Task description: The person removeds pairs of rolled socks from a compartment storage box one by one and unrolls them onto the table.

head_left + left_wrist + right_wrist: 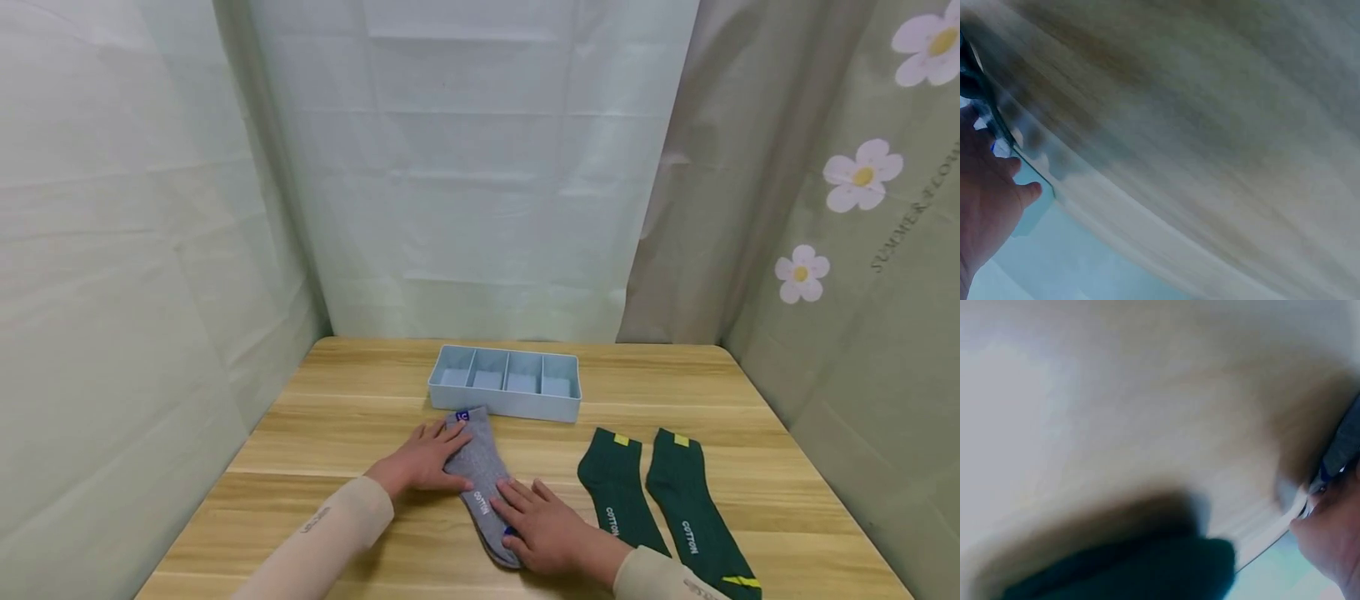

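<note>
A grey sock [480, 467] with white "COTTON" lettering and a blue label at its cuff lies flat on the wooden table, a darker edge showing along its toe. Fingers spread, my left hand [427, 461] rests on its upper left side near the cuff. My right hand [546, 531] lies across the lower right side by the toe, fingers extended. In the right wrist view the same hand [1332, 534] touches the edge of the grey sock [1346, 440]. The left wrist view has the left hand [988, 187] at its left edge, fingers outstretched.
Two dark green socks with yellow marks, one nearer [624, 492] and one farther right [693, 512], lie side by side on the table. A light blue box [504, 402] with several compartments stands behind the grey sock. Pale curtains [480, 183] surround the table [300, 450].
</note>
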The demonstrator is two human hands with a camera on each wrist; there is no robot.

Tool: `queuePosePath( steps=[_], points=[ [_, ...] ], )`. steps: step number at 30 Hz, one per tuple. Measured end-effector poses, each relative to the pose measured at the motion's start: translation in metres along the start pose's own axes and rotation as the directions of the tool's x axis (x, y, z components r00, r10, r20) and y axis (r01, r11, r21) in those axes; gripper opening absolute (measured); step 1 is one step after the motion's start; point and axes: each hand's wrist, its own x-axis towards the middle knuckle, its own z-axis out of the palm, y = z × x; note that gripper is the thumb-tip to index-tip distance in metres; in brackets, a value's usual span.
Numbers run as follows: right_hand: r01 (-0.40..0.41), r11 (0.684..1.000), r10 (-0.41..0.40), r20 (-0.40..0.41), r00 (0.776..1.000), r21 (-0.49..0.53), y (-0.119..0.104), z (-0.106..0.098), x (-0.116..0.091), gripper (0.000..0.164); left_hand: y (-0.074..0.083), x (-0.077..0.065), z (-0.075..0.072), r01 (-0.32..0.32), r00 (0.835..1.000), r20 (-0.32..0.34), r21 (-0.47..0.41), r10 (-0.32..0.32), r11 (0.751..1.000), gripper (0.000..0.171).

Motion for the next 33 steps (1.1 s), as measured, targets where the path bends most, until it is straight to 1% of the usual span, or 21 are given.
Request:
queuePosePath(
  steps=[3,6,8,10,13,16,18,21,24,27,33],
  points=[
    [-0.017,1.000,0.017,0.000,1.000,0.006,-0.010,0.001,0.001,0.060,-0.004,-0.001,0.001,-0.017,1.000,-0.010,-0.017,0.016,1.000,0.092],
    [-0.020,0.999,0.019,0.009,1.000,0.040,-0.017,-0.001,0.000,0.062,-0.006,-0.002,0.002,-0.036,0.998,-0.044,-0.031,0.035,0.999,0.093],
    [-0.037,0.996,0.035,0.018,0.999,0.079,-0.020,-0.005,0.000,0.063,-0.007,-0.005,0.001,-0.046,0.996,-0.072,-0.040,0.043,0.998,0.094],
    [-0.063,0.993,0.063,0.000,0.998,0.097,-0.019,-0.008,0.000,0.062,-0.008,-0.010,0.000,-0.037,0.996,-0.088,-0.051,0.032,0.998,0.096],
    [-0.124,0.988,0.130,-0.059,0.990,0.093,-0.009,-0.012,0.000,0.059,-0.009,-0.018,-0.001,-0.014,0.995,-0.104,-0.093,0.004,0.996,0.094],
    [-0.164,0.985,0.170,-0.104,0.980,0.061,0.004,-0.014,-0.002,0.054,-0.011,-0.026,0.001,0.009,0.993,-0.117,-0.133,-0.025,0.991,0.088],
    [-0.173,0.984,0.177,-0.115,0.978,0.045,0.010,-0.015,-0.004,0.053,-0.013,-0.030,0.003,0.001,0.991,-0.136,-0.142,-0.020,0.990,0.081],
    [-0.174,0.984,0.178,-0.106,0.978,0.042,0.016,-0.015,-0.003,0.052,-0.014,-0.035,0.005,-0.022,0.987,-0.159,-0.147,-0.002,0.989,0.074],
    [-0.161,0.986,0.163,-0.100,0.981,0.035,0.017,-0.015,-0.002,0.051,-0.014,-0.038,0.005,-0.049,0.984,-0.176,-0.151,0.022,0.987,0.067],
    [-0.154,0.987,0.156,-0.088,0.984,0.037,0.016,-0.014,0.000,0.051,-0.013,-0.039,0.005,-0.064,0.982,-0.185,-0.146,0.036,0.987,0.061],
    [-0.162,0.986,0.165,-0.059,0.985,0.047,0.013,-0.014,0.001,0.052,-0.011,-0.038,0.005,-0.089,0.977,-0.206,-0.136,0.060,0.987,0.048]
  ],
)
